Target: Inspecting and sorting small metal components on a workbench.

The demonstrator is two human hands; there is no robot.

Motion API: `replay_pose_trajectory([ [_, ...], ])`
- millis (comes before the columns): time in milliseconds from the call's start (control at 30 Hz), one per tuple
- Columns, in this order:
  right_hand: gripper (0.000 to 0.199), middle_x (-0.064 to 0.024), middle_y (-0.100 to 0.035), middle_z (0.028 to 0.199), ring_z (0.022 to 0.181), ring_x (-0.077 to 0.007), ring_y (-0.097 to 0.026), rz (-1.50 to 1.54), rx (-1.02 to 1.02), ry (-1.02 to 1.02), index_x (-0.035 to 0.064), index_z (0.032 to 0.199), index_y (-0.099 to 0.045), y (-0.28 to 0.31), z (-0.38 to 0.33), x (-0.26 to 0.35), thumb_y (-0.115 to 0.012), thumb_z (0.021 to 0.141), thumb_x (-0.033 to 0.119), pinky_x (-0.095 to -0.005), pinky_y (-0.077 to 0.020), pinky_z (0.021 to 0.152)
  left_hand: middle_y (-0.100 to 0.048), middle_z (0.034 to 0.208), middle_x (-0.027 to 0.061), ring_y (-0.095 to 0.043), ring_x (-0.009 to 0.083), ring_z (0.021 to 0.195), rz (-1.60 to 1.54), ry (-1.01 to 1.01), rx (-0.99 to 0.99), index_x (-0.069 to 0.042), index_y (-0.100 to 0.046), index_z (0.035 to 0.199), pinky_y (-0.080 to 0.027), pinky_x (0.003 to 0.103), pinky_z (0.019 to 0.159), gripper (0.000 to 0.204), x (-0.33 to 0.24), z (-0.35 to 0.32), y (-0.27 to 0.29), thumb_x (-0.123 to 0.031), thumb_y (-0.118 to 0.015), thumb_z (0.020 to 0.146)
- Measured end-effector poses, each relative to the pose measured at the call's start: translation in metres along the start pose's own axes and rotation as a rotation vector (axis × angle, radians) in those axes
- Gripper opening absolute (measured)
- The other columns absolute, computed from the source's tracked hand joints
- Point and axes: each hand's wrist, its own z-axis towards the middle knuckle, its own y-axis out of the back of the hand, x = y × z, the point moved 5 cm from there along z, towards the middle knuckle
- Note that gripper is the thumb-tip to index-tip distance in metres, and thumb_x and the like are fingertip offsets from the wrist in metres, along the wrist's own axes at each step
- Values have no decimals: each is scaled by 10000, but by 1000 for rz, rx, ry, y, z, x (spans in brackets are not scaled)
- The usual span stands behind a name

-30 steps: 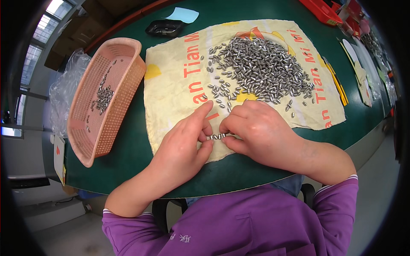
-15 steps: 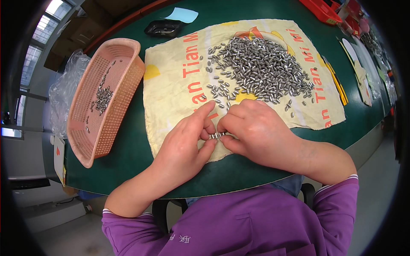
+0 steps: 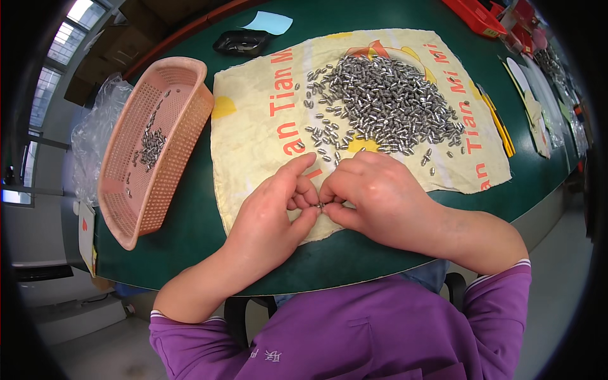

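Observation:
My left hand (image 3: 272, 215) and my right hand (image 3: 373, 193) meet over the near edge of a yellow printed cloth (image 3: 253, 145). Their fingertips pinch a small silver metal piece (image 3: 320, 205) between them. Just beyond my hands lies a big heap of the same small silver pieces (image 3: 386, 104), with loose ones scattered toward my fingers. A pink perforated plastic basket (image 3: 136, 190) stands to the left of the cloth, holding a small cluster of silver pieces (image 3: 151, 147).
The green table (image 3: 196, 221) ends close to my body. A black tray (image 3: 240, 42) and a light blue card (image 3: 269, 22) lie at the back. Clear plastic bags (image 3: 92, 130) sit left of the basket; red bins (image 3: 481, 16) and flat cards (image 3: 532, 107) lie at right.
My hands stay together at the cloth's near edge; the fingers have shifted only slightly around the small piece. Nothing else has moved.

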Motion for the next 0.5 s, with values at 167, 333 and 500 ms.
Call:
replay_pose_trajectory([
  [167, 182, -83, -604, 797, 783, -296, -607, 32, 17, -9, 73, 849, -599, 0, -1, 1, -744, 744, 103, -421, -498, 719, -603, 913, 6, -578, 95, 844, -14, -2, 23, -25, -447, 1453, -476, 244, 775, 700, -2, -1, 0, 80, -715, 815],
  [333, 194, -83, -612, 808, 796, -299, -609, 63, 47, -4, 77, 881, -600, -1, -1, 0, -744, 752, 104, -425, -494, 724, -593, 920, 65, -613, 181, 845, -15, -15, 36, -13, -450, 1417, -536, 307, 790, 652, -4, 0, -1, 70, -694, 818],
  [500, 218, -86, -622, 819, 802, -306, -609, 59, 57, -4, 73, 919, -608, 1, -1, 1, -746, 752, 98, -428, -493, 727, -585, 920, 68, -603, 195, 833, 3, -46, 42, -21, -435, 1436, -524, 320, 769, 703, -4, 0, 0, 71, -706, 794],
])
